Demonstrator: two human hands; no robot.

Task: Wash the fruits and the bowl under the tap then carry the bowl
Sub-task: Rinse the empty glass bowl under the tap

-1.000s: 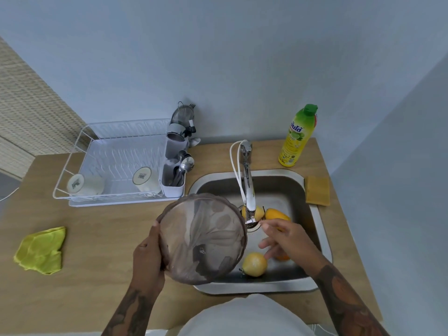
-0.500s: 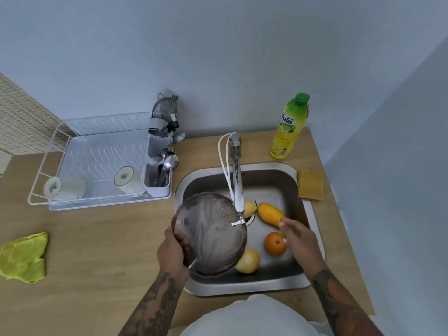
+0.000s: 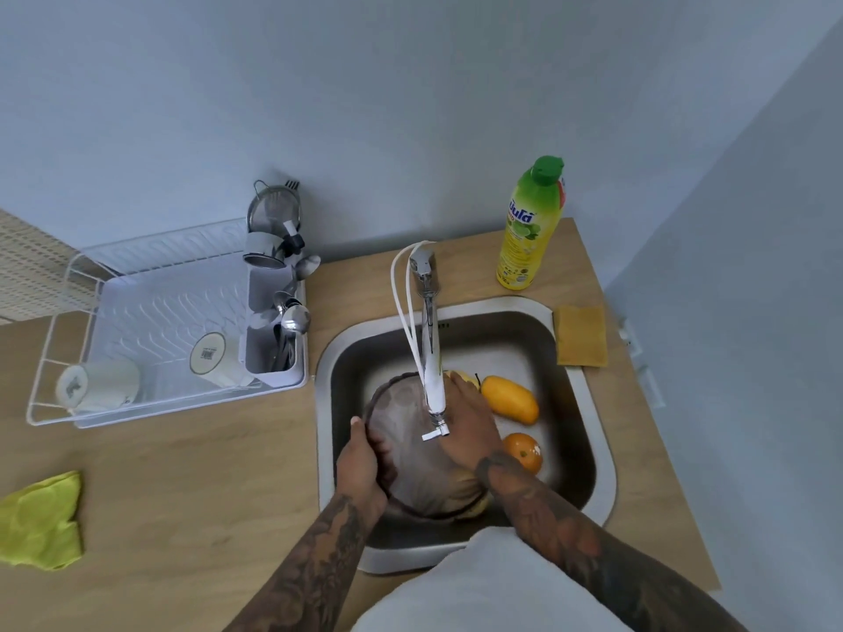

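Pale blue walls meet in a corner behind a wooden table [image 3: 191, 472] with a steel sink [image 3: 588, 431] set into it. Both tattooed forearms reach down into the basin. The left hand [image 3: 362, 467] comes in from the near left, its fingers [image 3: 381, 447] curled over the left rim of the translucent brown bowl [image 3: 410, 467], thumb on the outside, grasping it. The right hand [image 3: 470, 426] lies across the bowl's right side, palm down, fingers extended toward the far rim and pressing on it rather than clenched. The bowl is held inside the sink, directly beneath the spout of the tap [image 3: 431, 358].

Four fruits are in the basin: a mango [image 3: 511, 399] and an orange [image 3: 524, 451] to the right of the bowl, a yellow fruit [image 3: 465, 378] partly hidden behind the right hand, and another yellow fruit [image 3: 460, 492] seen through and below the bowl.

On the table stand one bottle of dish soap [image 3: 531, 225] behind the sink, one yellow sponge [image 3: 580, 336] at its right edge, one yellow-green cloth [image 3: 41, 520] far left, and one white dish rack [image 3: 173, 326] holding two cups and a cutlery holder.
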